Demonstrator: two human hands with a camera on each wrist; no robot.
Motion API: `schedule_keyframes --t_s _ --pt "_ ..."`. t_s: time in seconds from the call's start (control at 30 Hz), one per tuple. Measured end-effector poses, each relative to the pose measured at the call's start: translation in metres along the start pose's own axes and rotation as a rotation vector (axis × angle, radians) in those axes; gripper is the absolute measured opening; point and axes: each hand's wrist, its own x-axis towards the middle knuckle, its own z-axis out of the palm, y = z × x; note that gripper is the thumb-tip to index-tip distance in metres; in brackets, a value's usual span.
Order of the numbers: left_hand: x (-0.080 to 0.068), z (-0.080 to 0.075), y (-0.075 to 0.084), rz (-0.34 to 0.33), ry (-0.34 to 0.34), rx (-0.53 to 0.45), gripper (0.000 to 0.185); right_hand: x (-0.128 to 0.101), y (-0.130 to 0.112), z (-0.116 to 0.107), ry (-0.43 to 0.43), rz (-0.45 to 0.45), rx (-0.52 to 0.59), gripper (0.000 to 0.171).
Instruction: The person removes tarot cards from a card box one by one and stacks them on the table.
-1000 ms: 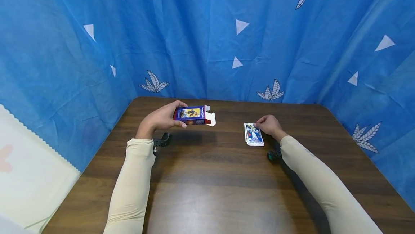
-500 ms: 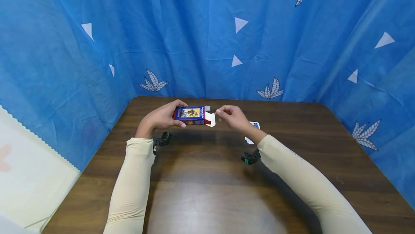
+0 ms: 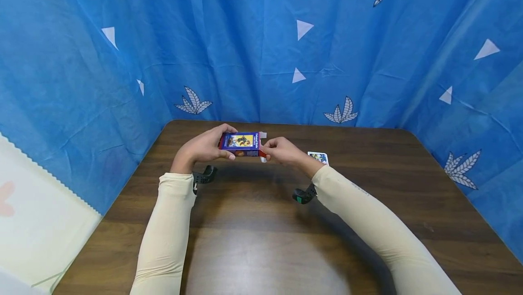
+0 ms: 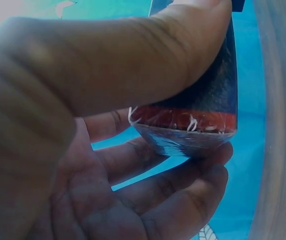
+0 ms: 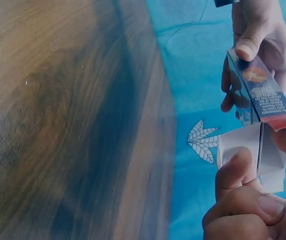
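Head view: the left hand [image 3: 204,146] grips a box [image 3: 241,144] above the surface [image 3: 261,222], toward its far edge and left of the middle; thumb on the near side, fingers curled round the far side; the box lies lengthwise, its picture face up, blue with a red band along the near side. The right hand [image 3: 282,150] meets the box at its open right end, fingers curled and pinching the white flap [image 3: 263,159]. The right wrist view shows that flap [image 5: 252,150] held between thumb and fingertips [image 5: 235,167], folded at the box's mouth. The left wrist view shows the thumb [image 4: 147,65] pressed across the box [image 4: 207,110], the other fingers cupped beneath. Cards [image 3: 318,157] lie flat on the surface just right of the right wrist, partly hidden by it.
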Motion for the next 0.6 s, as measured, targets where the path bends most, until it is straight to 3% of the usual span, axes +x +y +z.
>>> schedule_keyframes --t_s 0.43,0.6 --pt "0.000 0.000 -0.003 -0.003 0.003 -0.006 0.073 -0.008 0.007 -0.015 0.013 0.061 0.083 0.026" --pt "-0.001 -0.001 -0.004 -0.003 0.008 -0.013 0.072 -0.013 0.012 -0.022 0.001 0.046 0.095 0.030"
